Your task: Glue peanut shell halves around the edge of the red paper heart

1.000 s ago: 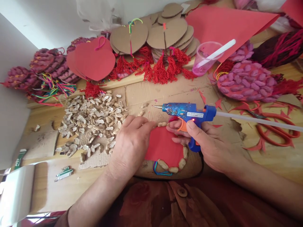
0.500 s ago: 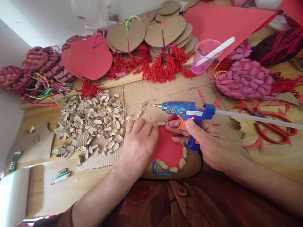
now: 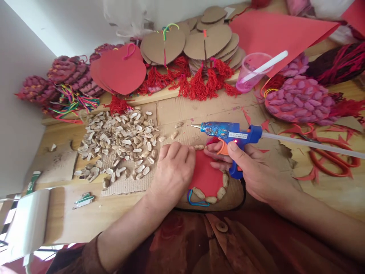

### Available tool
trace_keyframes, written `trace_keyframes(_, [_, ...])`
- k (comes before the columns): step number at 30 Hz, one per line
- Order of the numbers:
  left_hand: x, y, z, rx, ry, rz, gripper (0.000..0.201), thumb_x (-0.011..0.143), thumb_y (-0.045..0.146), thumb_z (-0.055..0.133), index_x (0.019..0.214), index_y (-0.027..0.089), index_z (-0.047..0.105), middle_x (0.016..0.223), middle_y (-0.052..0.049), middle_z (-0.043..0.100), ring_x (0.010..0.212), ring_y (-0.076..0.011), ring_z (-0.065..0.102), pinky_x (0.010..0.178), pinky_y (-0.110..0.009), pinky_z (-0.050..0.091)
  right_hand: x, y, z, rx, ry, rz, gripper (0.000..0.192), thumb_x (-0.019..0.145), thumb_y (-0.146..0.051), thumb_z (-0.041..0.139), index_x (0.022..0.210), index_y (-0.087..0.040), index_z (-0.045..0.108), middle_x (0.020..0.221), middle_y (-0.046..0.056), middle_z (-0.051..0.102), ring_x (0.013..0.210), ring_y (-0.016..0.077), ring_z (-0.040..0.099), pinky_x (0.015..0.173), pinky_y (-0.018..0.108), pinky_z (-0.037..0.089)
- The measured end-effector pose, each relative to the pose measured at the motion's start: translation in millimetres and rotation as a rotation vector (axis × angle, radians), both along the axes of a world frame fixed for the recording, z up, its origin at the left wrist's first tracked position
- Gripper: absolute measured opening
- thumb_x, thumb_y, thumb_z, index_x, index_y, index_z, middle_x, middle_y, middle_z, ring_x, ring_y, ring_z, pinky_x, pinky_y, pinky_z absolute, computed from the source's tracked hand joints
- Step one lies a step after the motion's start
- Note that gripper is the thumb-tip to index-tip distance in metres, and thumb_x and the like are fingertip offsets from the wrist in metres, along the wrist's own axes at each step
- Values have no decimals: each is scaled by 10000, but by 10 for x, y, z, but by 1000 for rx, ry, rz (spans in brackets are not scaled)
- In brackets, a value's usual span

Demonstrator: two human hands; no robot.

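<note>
Two hands work a red paper heart (image 3: 207,176) edged with peanut shells on the desk (image 3: 327,190): the left hand (image 3: 173,171) has slid forward, fingers pressed flat on its rim, suggesting a shell being seated, while the right hand (image 3: 253,173) still grips the blue glue gun (image 3: 228,134).

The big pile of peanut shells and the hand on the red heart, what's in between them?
In the head view, only bare brown cardboard lies between the peanut shell pile and the left hand pressing the red heart.
</note>
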State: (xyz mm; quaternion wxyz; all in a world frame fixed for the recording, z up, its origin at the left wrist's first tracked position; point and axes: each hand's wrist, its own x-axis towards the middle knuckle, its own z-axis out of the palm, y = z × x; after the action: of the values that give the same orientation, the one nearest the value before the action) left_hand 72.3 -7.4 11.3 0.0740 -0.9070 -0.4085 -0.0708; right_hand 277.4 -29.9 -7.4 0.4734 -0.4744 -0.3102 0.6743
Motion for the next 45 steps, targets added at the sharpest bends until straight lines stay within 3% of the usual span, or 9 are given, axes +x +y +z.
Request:
trace_keyframes(4, [-225,-42,38,-68,-265,195,378,991,78,492,1277,245,675,1172,-87,746,1082,-258,626,900,-439,450,2,3,15,5,-15,18,304,946,-558,666,1037,-278,742,1222,53,757,1171,263,723,911,390,655])
trace_keyframes(7, [-324,-73,20,2,-320,298,403,972,81,505,1271,272,697,1165,-74,750,1062,-260,640,908,-441,450,1,2,16,6,-10,21,300,953,-553,658,1033,-278,745,1220,52,757,1160,259,729,908,380,654])
trace_keyframes(16, [-105,-179,-44,-42,-142,151,399,962,65,532,1322,195,648,1245,-102,722,1095,-289,596,907,-459,400,1,0,17,5,30,2,221,977,-481,660,1024,-290,759,1228,34,755,1155,240,723,889,363,662])
trace_keyframes(21, [-40,-191,-63,-41,-83,149,388,932,64,573,1303,148,651,1129,-111,729,1006,-305,588,884,-480,381,12,-15,-12,13,25,6,214,988,-478,645,1025,-298,756,1225,27,749,1166,233,714,890,355,662])
trace_keyframes(32, [-52,-149,-150,41,-109,94,404,898,6,524,1266,112,654,1027,-112,710,940,-296,582,870,-471,358,-26,11,-10,-4,31,-17,223,946,-494,701,1010,-291,769,1140,23,765,1034,193,756,835,296,667])
trace_keyframes(45, [-125,-113,-167,-12,-177,16,353,974,26,468,1278,85,637,977,-86,720,980,-274,625,953,-486,350,-22,9,-1,-4,61,-13,263,920,-518,725,999,-271,765,1137,36,758,1128,222,730,851,323,657])
